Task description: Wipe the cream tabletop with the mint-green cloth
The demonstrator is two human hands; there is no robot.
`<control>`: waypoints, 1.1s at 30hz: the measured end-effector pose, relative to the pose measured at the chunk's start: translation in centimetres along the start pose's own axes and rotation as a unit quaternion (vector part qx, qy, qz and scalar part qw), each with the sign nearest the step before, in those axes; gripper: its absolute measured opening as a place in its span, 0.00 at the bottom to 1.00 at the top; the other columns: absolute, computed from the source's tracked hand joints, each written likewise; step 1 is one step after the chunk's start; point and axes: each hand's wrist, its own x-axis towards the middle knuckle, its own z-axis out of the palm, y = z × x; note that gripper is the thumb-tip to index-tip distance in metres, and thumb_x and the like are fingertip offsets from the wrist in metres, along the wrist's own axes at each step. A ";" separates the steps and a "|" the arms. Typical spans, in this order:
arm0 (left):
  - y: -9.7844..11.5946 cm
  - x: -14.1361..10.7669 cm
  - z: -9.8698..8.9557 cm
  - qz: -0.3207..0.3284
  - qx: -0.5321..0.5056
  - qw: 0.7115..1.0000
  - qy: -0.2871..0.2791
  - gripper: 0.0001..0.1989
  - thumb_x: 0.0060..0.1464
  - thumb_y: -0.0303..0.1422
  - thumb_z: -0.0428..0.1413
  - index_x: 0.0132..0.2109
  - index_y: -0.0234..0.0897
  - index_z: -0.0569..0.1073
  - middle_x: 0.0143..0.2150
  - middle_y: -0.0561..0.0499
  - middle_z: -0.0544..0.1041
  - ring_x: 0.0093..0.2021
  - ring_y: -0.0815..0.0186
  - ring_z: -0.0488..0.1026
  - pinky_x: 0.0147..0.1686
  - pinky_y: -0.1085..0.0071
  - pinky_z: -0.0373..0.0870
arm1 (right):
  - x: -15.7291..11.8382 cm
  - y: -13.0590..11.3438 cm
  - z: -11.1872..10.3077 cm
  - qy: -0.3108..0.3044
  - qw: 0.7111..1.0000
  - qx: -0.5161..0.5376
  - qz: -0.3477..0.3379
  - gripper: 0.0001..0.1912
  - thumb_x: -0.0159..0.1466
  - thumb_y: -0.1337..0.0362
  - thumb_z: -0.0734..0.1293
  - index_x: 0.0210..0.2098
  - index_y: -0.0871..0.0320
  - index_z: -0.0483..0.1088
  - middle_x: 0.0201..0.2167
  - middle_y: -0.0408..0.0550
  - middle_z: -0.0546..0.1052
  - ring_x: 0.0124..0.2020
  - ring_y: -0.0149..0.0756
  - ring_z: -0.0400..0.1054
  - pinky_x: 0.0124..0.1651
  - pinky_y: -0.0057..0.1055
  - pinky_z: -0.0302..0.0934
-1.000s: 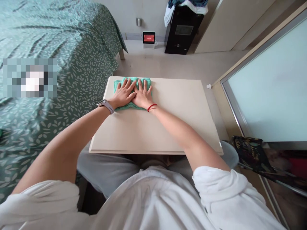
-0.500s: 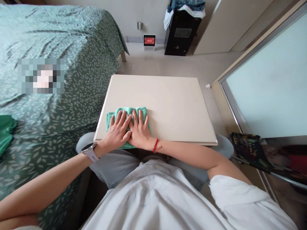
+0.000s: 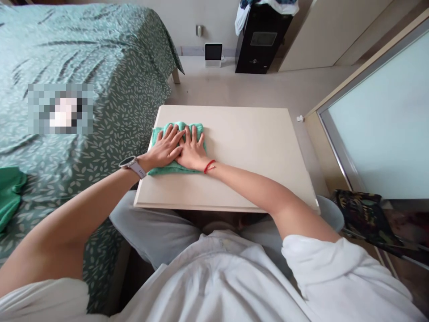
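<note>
A green cloth (image 3: 177, 169) lies folded on the left part of a cream tabletop (image 3: 248, 147). My left hand (image 3: 165, 147) rests flat on the cloth with its fingers spread, a watch on its wrist. Beside it, my right hand (image 3: 192, 150) presses flat on the same cloth, fingers apart, with a red string at the wrist. The thumbs and inner fingers of the two hands meet and partly overlap. Neither hand grips the cloth.
On the left is a bed (image 3: 117, 89) with a leafy green sheet and another green cloth (image 3: 10, 192). Beyond the table stand a small screen (image 3: 213, 53) and a black cabinet (image 3: 261, 42). A frosted panel (image 3: 375, 107) is at right.
Both hands and the green cloth have moved forward over the tabletop, away from its near edge. The small screen has turned from red to dark. The view has shifted slightly.
</note>
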 end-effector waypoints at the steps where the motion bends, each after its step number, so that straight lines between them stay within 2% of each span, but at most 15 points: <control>1: -0.6 1.2 -0.5 -0.004 -0.001 1.000 -0.001 0.44 0.79 0.53 0.37 0.88 0.30 0.53 0.90 0.33 0.43 0.90 0.37 0.36 0.83 0.33 0.37 | 1.4 0.4 0.0 0.010 1.000 0.004 0.000 0.45 0.80 0.53 0.62 0.89 0.64 0.47 0.90 0.69 0.43 0.90 0.71 0.32 0.85 0.79 0.34; 5: -2.7 5.4 -1.8 -0.012 -0.012 1.000 0.004 0.47 0.78 0.58 0.33 0.88 0.31 0.52 0.91 0.34 0.43 0.90 0.39 0.36 0.84 0.35 0.36 | 6.5 2.1 -0.3 0.033 0.999 0.003 0.002 0.44 0.80 0.52 0.60 0.89 0.64 0.48 0.90 0.69 0.44 0.90 0.70 0.34 0.84 0.79 0.32; 9: -5.1 8.9 -2.4 -0.003 -0.011 1.000 0.021 0.48 0.78 0.59 0.35 0.89 0.30 0.50 0.90 0.32 0.45 0.90 0.37 0.38 0.84 0.36 0.36 | 10.2 3.2 -0.9 0.033 0.999 -0.012 0.017 0.44 0.80 0.53 0.57 0.89 0.65 0.46 0.91 0.68 0.43 0.90 0.69 0.34 0.84 0.80 0.32; 13: -7.0 11.4 -2.5 -0.005 -0.007 0.999 0.043 0.49 0.77 0.59 0.35 0.88 0.28 0.51 0.89 0.31 0.49 0.90 0.40 0.42 0.84 0.40 0.39 | 12.4 3.7 -1.5 0.043 0.999 -0.010 0.028 0.44 0.79 0.54 0.56 0.89 0.64 0.47 0.91 0.66 0.45 0.90 0.69 0.35 0.84 0.82 0.32; 17: -7.5 12.4 -2.5 -0.011 0.009 0.998 0.057 0.49 0.77 0.58 0.34 0.88 0.28 0.53 0.88 0.32 0.54 0.89 0.44 0.48 0.84 0.44 0.42 | 12.8 3.7 -2.2 0.062 0.997 -0.008 0.043 0.41 0.80 0.55 0.57 0.88 0.58 0.53 0.90 0.60 0.51 0.89 0.66 0.41 0.85 0.79 0.38; 20: -6.9 11.9 -2.4 -0.034 0.020 0.998 0.056 0.47 0.77 0.56 0.36 0.88 0.28 0.52 0.89 0.32 0.52 0.89 0.44 0.46 0.85 0.43 0.41 | 11.9 3.3 -2.6 0.062 0.996 -0.016 0.055 0.39 0.81 0.56 0.57 0.88 0.55 0.53 0.90 0.56 0.51 0.90 0.62 0.40 0.86 0.73 0.39; 24: -5.5 10.0 -2.0 -0.049 0.008 0.997 0.053 0.48 0.77 0.58 0.37 0.88 0.29 0.52 0.90 0.31 0.47 0.90 0.40 0.40 0.84 0.37 0.39 | 9.7 2.7 -2.9 0.039 0.998 -0.025 0.051 0.39 0.82 0.56 0.58 0.89 0.55 0.51 0.91 0.55 0.45 0.91 0.61 0.36 0.88 0.69 0.37; 29: -2.7 5.6 -1.2 -0.046 -0.009 0.998 0.040 0.50 0.75 0.59 0.38 0.88 0.25 0.52 0.89 0.27 0.45 0.90 0.36 0.39 0.83 0.33 0.37 | 5.7 1.9 -2.1 0.020 1.000 -0.013 0.016 0.42 0.81 0.51 0.62 0.89 0.58 0.51 0.91 0.62 0.44 0.91 0.66 0.33 0.86 0.76 0.34; 33: 0.2 1.1 -0.3 -0.040 -0.003 0.999 0.037 0.50 0.75 0.57 0.40 0.87 0.23 0.54 0.89 0.27 0.46 0.90 0.35 0.39 0.83 0.32 0.38 | 1.2 0.5 -0.8 0.013 1.000 -0.006 0.002 0.44 0.81 0.50 0.63 0.89 0.60 0.50 0.91 0.65 0.43 0.91 0.69 0.32 0.85 0.78 0.33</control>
